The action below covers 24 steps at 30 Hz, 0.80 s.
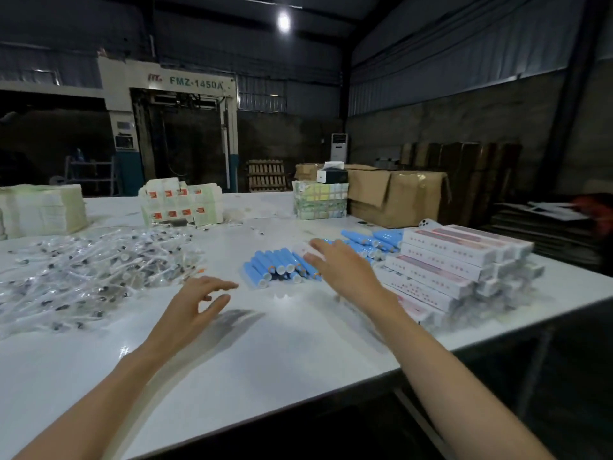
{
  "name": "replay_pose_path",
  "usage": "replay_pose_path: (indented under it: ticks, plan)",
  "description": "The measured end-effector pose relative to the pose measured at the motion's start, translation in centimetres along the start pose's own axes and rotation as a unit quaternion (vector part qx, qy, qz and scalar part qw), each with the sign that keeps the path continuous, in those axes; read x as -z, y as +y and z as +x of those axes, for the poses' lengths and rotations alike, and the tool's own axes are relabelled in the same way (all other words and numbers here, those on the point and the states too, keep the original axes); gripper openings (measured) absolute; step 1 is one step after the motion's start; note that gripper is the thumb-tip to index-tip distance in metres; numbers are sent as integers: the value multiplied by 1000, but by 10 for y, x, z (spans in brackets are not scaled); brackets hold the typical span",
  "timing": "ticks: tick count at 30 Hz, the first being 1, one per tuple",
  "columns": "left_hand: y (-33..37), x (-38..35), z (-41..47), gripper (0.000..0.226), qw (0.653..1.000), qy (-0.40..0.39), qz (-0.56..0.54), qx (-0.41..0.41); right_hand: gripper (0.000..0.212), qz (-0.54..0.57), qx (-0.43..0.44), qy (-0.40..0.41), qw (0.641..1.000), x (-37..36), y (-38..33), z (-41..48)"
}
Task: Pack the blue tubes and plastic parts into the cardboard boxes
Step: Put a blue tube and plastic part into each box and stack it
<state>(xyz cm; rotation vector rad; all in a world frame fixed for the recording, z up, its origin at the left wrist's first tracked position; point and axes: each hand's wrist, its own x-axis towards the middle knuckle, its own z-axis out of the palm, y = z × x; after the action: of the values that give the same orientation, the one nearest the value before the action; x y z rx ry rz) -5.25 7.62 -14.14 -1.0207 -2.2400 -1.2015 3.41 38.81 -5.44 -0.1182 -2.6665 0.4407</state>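
A bunch of blue tubes (275,265) with white caps lies at the middle of the white table (272,353). More blue tubes (371,240) lie behind it to the right. My right hand (338,263) hovers over the right end of the near bunch, fingers spread and straight, holding nothing. My left hand (199,303) floats above the table left of the tubes, fingers loosely spread and empty. A heap of clear-wrapped plastic parts (89,270) covers the left of the table. Stacked long white-and-pink cardboard boxes (454,263) stand at the right.
Bundles of flat white cartons (179,202) and a paper stack (41,209) stand at the table's far side, with another bundle (320,200) beside a big brown carton (398,197). A phone (428,223) lies behind the boxes. The table's edge runs diagonally at the lower right.
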Motion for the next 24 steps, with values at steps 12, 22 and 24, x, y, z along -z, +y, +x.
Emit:
replay_pose_path:
  ticks: [12,22,24]
  plan:
    - [-12,0,-3,36,994,-39,100,-33,42,-365,-26,44,929,-14,101,-27]
    - [-17,6,-7,35,994,-46,101,2,37,-395,32,75,915,-16,89,-29]
    - [-16,5,-7,35,993,-48,104,16,27,-379,49,98,919,-24,68,-23]
